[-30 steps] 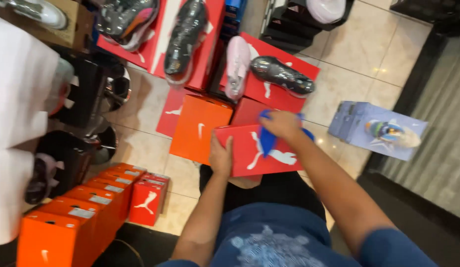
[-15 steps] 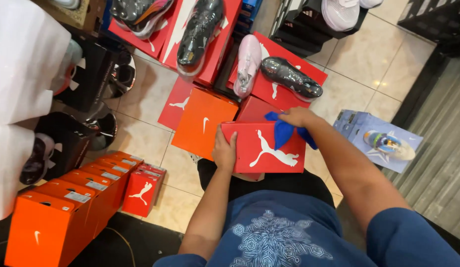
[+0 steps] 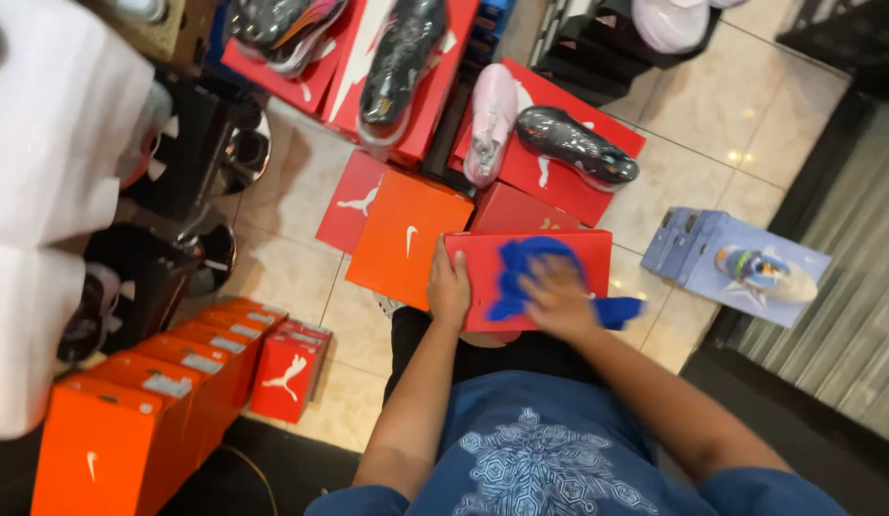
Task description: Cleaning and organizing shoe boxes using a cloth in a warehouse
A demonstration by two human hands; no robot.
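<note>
Blue cloth (image 3: 521,272) blurred under right hand (image 3: 559,296), hiding red box (image 3: 568,250) lid.

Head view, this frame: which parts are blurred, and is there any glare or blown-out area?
Head view: the right hand and the blue cloth it presses on the red shoebox are smeared by motion blur; the left hand at the box edge is sharper. The white shapes at the left edge are overexposed and out of focus. Small glare spots dot the floor tiles.
</note>
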